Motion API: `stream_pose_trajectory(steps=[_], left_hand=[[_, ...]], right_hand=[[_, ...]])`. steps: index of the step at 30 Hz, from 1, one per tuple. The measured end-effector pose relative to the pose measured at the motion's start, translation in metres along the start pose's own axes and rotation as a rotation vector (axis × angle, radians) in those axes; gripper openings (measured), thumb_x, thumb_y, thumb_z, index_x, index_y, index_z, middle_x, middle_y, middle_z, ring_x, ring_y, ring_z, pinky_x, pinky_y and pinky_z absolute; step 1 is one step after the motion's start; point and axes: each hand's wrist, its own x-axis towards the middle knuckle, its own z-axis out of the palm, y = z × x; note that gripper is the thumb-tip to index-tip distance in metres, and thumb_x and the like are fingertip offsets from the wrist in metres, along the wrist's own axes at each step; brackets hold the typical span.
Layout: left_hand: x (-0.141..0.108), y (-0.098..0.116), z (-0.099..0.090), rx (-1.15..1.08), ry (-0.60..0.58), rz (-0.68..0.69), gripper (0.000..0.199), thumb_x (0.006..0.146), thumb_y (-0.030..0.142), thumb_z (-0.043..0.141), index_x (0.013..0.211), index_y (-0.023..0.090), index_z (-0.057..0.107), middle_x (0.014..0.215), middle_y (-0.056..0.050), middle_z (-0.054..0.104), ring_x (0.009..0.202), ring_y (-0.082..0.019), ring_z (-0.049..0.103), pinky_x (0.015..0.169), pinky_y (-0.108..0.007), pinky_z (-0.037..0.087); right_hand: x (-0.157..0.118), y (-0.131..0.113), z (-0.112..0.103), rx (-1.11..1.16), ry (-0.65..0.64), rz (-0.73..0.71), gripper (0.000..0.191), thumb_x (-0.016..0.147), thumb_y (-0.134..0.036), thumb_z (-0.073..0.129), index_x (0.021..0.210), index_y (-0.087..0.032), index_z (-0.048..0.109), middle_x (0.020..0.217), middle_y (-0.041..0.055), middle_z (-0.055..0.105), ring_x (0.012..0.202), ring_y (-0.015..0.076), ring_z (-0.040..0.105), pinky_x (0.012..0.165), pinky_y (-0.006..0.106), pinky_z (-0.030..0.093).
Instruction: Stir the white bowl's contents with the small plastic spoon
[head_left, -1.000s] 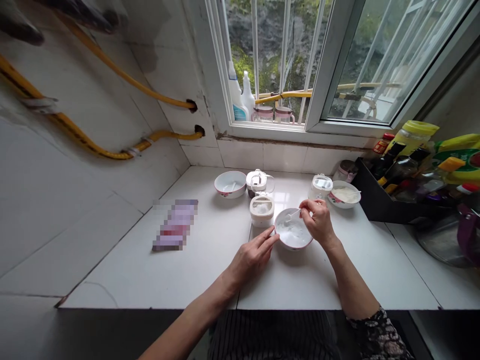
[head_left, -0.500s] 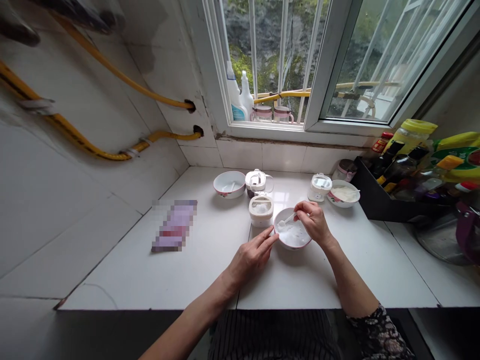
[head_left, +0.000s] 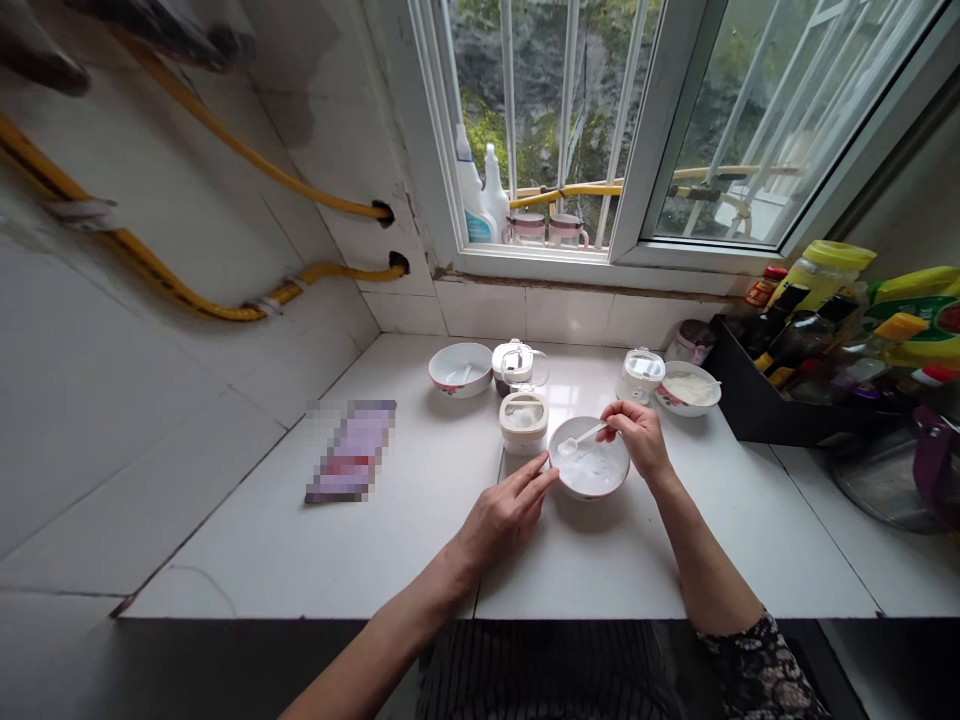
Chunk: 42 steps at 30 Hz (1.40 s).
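Observation:
A white bowl point(head_left: 590, 491) with a thin red rim stands on the counter and holds a white substance. My right hand point(head_left: 636, 436) pinches the handle of a small white spoon point(head_left: 582, 438), its scoop over the left part of the bowl. With fingers stretched out, my left hand point(head_left: 511, 504) touches the bowl's left side. Just behind that hand sits a square seasoning jar point(head_left: 523, 424) with a cream lid and white contents. A darker-filled jar point(head_left: 513, 366) and another white bowl point(head_left: 459, 388), with a spoon inside, are farther back.
At the back right are a lidded jar point(head_left: 642, 376) and a bowl of white food point(head_left: 688, 390). A black box point(head_left: 795, 418) full of bottles stands beside a pot point(head_left: 877, 490) on the right. A blurred purple packet point(head_left: 352, 450) lies left on the white counter point(head_left: 262, 560).
My right hand has moved slightly right with the spoon, showing more of its handle. The left hand stays at the bowl's side.

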Motion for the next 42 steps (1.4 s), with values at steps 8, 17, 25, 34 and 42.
stream_pose_trajectory(steps=[8,17,25,34,42], left_hand=[[0.001,0.001,-0.002,-0.020,-0.001,0.003,0.042,0.095,0.003,0.043,0.133,0.015,0.054,0.133,-0.017,0.064,0.120,-0.023,0.065,0.092,-0.034,0.062],[0.000,0.000,0.001,-0.011,0.014,-0.001,0.042,0.096,0.005,0.044,0.135,0.016,0.054,0.135,-0.016,0.062,0.119,-0.023,0.066,0.093,-0.032,0.061],[-0.002,-0.002,0.002,-0.003,0.014,0.004,0.045,0.096,0.005,0.044,0.138,0.018,0.052,0.136,-0.016,0.062,0.119,-0.024,0.066,0.093,-0.032,0.061],[0.000,0.000,0.000,-0.020,0.009,0.007,0.044,0.095,0.004,0.043,0.136,0.017,0.053,0.135,-0.016,0.062,0.120,-0.023,0.065,0.094,-0.033,0.061],[0.000,0.000,0.000,-0.029,0.016,0.005,0.042,0.094,0.004,0.044,0.134,0.016,0.054,0.134,-0.016,0.063,0.119,-0.023,0.066,0.092,-0.032,0.062]], right_hand=[[0.006,0.005,-0.006,0.075,0.041,0.036,0.009,0.063,-0.027,0.056,0.063,-0.020,0.062,0.048,0.0013,0.064,0.048,0.0153,0.057,0.055,0.029,0.047],[-0.003,-0.005,0.025,-0.038,0.126,-0.313,0.015,0.090,-0.035,0.054,0.091,-0.021,0.059,0.078,0.0046,0.073,0.073,0.0203,0.071,0.073,0.036,0.054],[-0.013,-0.008,0.035,-0.564,0.050,-0.884,0.018,0.093,-0.014,0.048,0.093,-0.024,0.062,0.081,0.0025,0.075,0.072,0.0192,0.065,0.097,0.044,0.044],[-0.007,-0.005,-0.001,-0.351,0.198,-0.405,0.012,0.078,-0.020,0.051,0.072,-0.024,0.060,0.055,-0.0024,0.064,0.059,0.0205,0.061,0.074,0.039,0.050],[-0.003,0.005,0.005,-0.563,0.070,-0.360,0.016,0.071,-0.018,0.047,0.062,-0.025,0.059,0.052,-0.0016,0.064,0.061,0.0201,0.060,0.079,0.036,0.045]])
